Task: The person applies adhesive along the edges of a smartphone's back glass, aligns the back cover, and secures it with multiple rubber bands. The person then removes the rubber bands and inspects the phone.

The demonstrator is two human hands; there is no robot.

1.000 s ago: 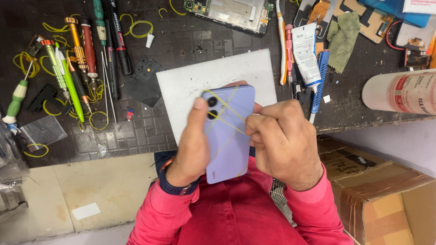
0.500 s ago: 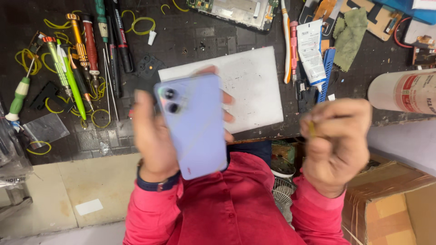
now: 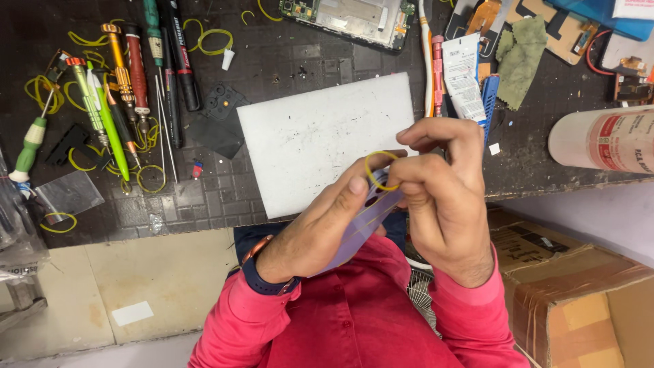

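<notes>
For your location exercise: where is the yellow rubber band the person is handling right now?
In the head view, the yellow rubber band is near the centre, pinched by the right hand just above the lilac phone held by the left hand, in front of the white board.

**Open room at the centre, clutter on three sides**

The flat white rectangular board (image 3: 320, 140) lies bare — a hand could pass over it freely. Left of it, a row of coloured-handled screwdrivers (image 3: 126, 88) and loose yellow rubber bands (image 3: 151, 178) crowd the dark mat. Above sits an opened phone frame (image 3: 351, 19); right, a white cylindrical roll (image 3: 603, 140) blocks the edge.
</notes>
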